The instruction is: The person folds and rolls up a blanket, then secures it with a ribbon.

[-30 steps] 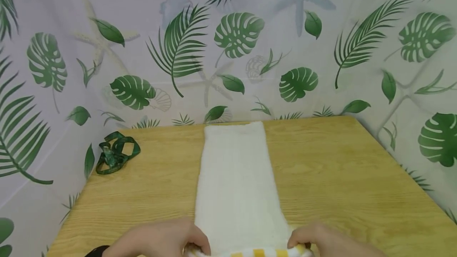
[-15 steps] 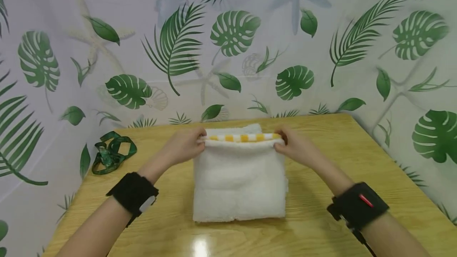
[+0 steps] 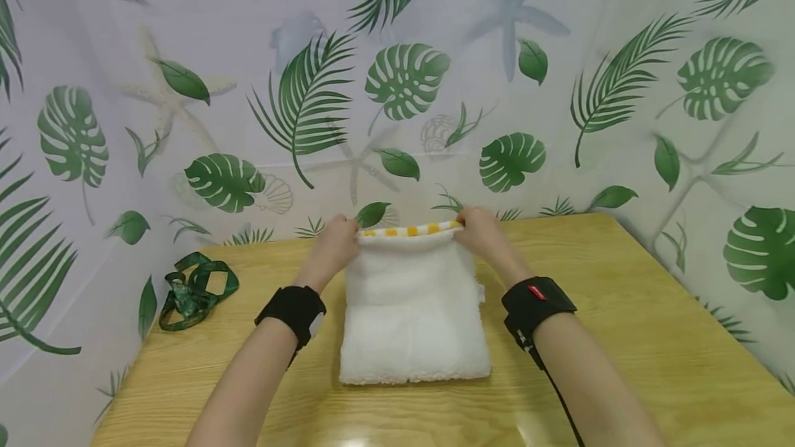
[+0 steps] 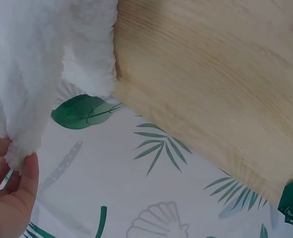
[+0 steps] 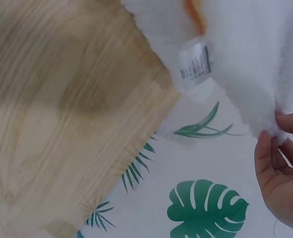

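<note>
A white plush towel, folded over on itself, lies on the wooden table with its far edge raised. Along that edge a strip of yellow-and-white checks shows. My left hand pinches the edge's left corner, and in the left wrist view the fingertips grip the fluffy cloth. At the right corner my right hand pinches the same edge. In the right wrist view, thumb and fingers close on the towel's corner, and a printed white label hangs from its side.
A dark green coiled ribbon or strap lies at the table's left back. Behind the wooden table hangs a leaf-patterned white sheet. Both wrists wear black bands, the right one with a cable.
The towel's near end went from the front of the table, up and away, folding over the far part. Both hands kept hold of its checked edge and are now at the far side.
</note>
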Demonstrator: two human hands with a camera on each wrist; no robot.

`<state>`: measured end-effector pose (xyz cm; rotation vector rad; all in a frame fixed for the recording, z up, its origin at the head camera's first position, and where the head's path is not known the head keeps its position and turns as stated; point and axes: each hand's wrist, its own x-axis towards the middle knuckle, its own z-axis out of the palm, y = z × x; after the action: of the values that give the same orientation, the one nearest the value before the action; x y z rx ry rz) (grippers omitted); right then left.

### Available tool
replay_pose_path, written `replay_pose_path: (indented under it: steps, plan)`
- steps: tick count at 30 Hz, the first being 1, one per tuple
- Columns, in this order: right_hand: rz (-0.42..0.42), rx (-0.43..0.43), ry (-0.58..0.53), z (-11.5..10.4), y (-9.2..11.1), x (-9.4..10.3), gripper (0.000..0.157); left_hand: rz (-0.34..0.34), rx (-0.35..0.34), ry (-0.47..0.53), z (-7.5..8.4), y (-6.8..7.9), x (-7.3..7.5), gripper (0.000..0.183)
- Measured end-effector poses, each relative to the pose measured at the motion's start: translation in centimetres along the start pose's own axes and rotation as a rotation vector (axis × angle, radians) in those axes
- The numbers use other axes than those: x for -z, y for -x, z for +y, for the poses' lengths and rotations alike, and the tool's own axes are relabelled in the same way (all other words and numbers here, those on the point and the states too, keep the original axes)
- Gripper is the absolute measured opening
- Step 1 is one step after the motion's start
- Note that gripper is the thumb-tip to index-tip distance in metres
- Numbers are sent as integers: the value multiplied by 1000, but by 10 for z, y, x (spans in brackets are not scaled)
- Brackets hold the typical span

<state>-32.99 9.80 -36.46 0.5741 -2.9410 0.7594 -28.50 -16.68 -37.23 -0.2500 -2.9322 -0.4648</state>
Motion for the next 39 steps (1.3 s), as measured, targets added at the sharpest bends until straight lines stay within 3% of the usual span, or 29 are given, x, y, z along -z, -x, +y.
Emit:
replay_pose_path:
  steps: [3,9,16,24,27,32,36,39]
  plan:
    - [-18,-21,39,1,-4,-9,25,1,30,-21,-2,-2,-10,15]
    - [-51,-30,73,4,-9,-23,24,23,-4,-98,-6,-3,-21,15]
    - [16,-41,70,3,-8,-26,26,72,-18,-110,-4,-6,-22,12]
    - [31,-79,45,4,-7,-32,27,121,-19,-87,-8,-2,-26,13]
    - [-20,-78,111,5,-4,-35,39,53,-11,-71,-7,2,-26,23]
    - [-98,55,270,9,22,-42,53,-130,24,-4,-8,25,-25,40]
    - [-71,208,277,6,58,-42,43,-173,-96,-20,0,54,-23,36]
    - [-140,314,302,0,84,-42,43,-210,-237,-77,7,76,-28,38]
